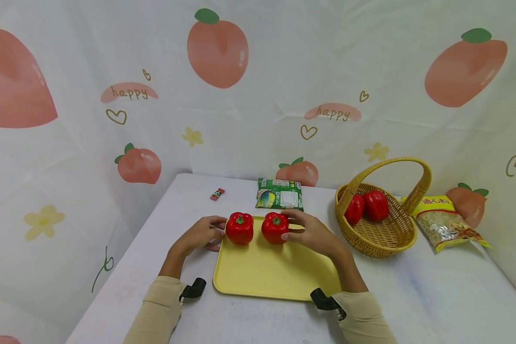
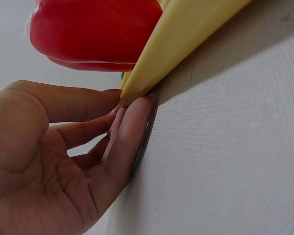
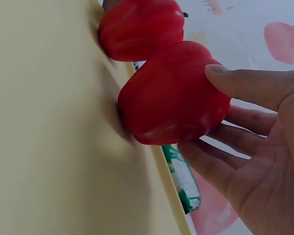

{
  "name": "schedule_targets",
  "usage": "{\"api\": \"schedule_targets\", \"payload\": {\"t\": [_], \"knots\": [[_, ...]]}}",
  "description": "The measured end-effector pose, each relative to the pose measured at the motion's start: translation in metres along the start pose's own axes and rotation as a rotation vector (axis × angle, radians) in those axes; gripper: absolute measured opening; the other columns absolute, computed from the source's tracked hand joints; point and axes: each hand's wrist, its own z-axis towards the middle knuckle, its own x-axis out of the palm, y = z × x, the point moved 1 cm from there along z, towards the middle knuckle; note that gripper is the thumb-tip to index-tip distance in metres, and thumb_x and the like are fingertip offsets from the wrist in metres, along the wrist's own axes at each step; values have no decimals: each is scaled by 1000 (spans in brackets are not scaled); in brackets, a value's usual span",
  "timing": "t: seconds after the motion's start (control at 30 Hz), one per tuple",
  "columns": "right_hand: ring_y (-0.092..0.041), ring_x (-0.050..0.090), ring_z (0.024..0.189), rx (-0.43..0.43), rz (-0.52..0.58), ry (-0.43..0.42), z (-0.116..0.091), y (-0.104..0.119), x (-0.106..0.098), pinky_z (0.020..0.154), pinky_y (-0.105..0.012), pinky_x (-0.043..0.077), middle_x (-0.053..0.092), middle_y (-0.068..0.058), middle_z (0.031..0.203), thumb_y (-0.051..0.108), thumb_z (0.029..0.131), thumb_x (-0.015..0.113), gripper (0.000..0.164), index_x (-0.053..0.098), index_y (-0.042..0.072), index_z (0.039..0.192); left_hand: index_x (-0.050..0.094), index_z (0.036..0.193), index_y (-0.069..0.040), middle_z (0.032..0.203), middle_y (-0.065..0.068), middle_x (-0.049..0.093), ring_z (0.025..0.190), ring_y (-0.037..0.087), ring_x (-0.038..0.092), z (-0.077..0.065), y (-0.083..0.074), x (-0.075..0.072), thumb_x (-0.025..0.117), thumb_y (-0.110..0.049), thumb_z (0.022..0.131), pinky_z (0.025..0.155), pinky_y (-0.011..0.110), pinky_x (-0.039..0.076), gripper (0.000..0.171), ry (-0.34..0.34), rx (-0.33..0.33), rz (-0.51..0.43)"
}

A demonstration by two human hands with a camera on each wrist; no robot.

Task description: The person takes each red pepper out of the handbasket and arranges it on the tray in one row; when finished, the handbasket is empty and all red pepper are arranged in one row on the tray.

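Two red bell peppers sit near the back of a yellow tray (image 1: 266, 277). My left hand (image 1: 201, 234) is at the tray's left edge, beside the left bell pepper (image 1: 240, 228). In the left wrist view, the thumb and fingers of that hand (image 2: 63, 142) pinch the tray's rim (image 2: 152, 54), just below the pepper (image 2: 93, 34). My right hand (image 1: 311, 232) holds the right bell pepper (image 1: 274, 228) from its right side. The right wrist view shows its thumb and fingers (image 3: 255, 132) around this pepper (image 3: 171, 98), whose base is at the tray's surface.
A wicker basket (image 1: 380, 239) with a tall handle stands right of the tray, with two red bell peppers inside. Beyond it lies a yellow bag of pasta (image 1: 445, 222). Behind the tray are a green packet (image 1: 279, 193) and a small red wrapped snack (image 1: 217, 194).
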Motion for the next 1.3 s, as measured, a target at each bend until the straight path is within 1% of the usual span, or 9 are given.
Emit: {"api": "schedule_targets", "payload": {"t": [0.23, 0.5, 0.73, 0.97, 1.13, 1.3], "knots": [[-41, 52, 144, -12, 17, 15, 2, -3, 3, 110, -52, 54, 55, -15, 155, 27, 96, 76, 68, 49, 8, 156, 55, 149, 2, 137, 19, 62, 111, 28, 66, 1, 0, 0, 65, -7, 93, 74, 35, 67, 58, 0, -3, 4], [-40, 56, 139, 15, 10, -3, 2, -2, 6, 109, -51, 55, 56, -13, 154, 28, 92, 81, 73, 50, 9, 155, 55, 149, 0, 138, 18, 61, 113, 28, 65, 1, -1, 0, 64, -7, 93, 74, 35, 66, 57, -1, -13, -3], [-41, 56, 140, 12, 10, 0, 5, -3, 11, 109, -51, 55, 56, -14, 154, 29, 93, 81, 73, 49, 8, 155, 54, 150, 2, 138, 21, 60, 114, 30, 66, 1, 0, 1, 65, -7, 93, 74, 35, 67, 59, 17, 2, -1], [-42, 55, 141, 22, 19, 12, 6, -3, 12, 109, -52, 55, 54, -14, 155, 27, 91, 83, 80, 44, 8, 159, 55, 150, 1, 138, 19, 61, 113, 28, 65, 1, 0, 1, 64, -7, 94, 75, 34, 66, 57, 7, -7, 1], [-42, 57, 139, 12, 11, 10, 6, -3, 13, 108, -51, 56, 54, -14, 155, 24, 92, 82, 76, 46, 9, 158, 56, 149, 0, 137, 19, 62, 112, 28, 65, 1, 0, 0, 64, -7, 93, 75, 35, 66, 57, 5, -5, 2], [-43, 56, 139, -6, 19, 17, 7, -4, 14, 109, -51, 55, 54, -15, 155, 23, 93, 81, 75, 46, 7, 157, 55, 149, 3, 137, 20, 60, 115, 29, 65, 1, 0, 0, 63, -6, 93, 74, 36, 67, 57, 25, 14, -23]]}}
